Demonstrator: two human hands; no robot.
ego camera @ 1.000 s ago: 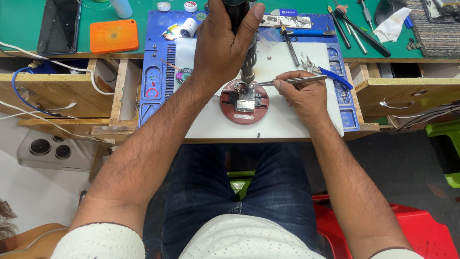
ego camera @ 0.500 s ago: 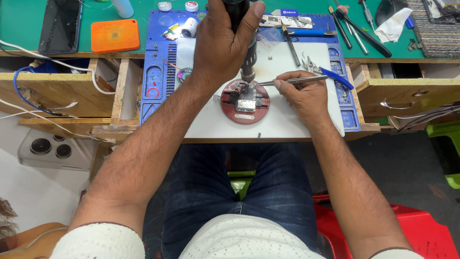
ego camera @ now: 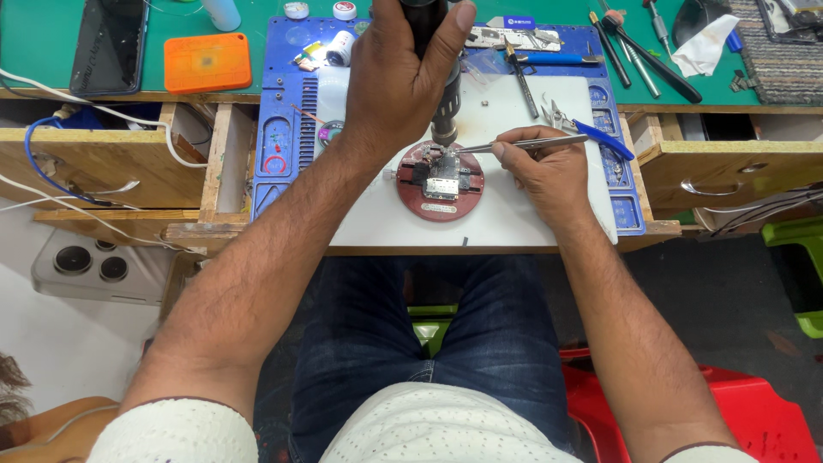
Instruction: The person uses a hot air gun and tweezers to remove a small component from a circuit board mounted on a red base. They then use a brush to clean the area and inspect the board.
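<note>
Green-topped wooden workbench (ego camera: 257,34) with drawers, seen from above. On it a blue silicone repair mat (ego camera: 291,129), and over that a white rectangular work board (ego camera: 523,214). Left hand (ego camera: 399,77) wrapped fully around the black handle of a hot-air tool (ego camera: 441,107), nozzle pointing down, tip just above the fixture's upper edge. Round dark-red holding fixture (ego camera: 440,182) sits on the white board, centre. Right hand (ego camera: 549,171) rests on the board beside the fixture, fingers pinched on slim metal tweezers (ego camera: 514,144) (tips reach the fixture's top, under the nozzle). Small circuit board (ego camera: 442,184) clamped in the fixture; contact with tweezer tips cannot be told.
</note>
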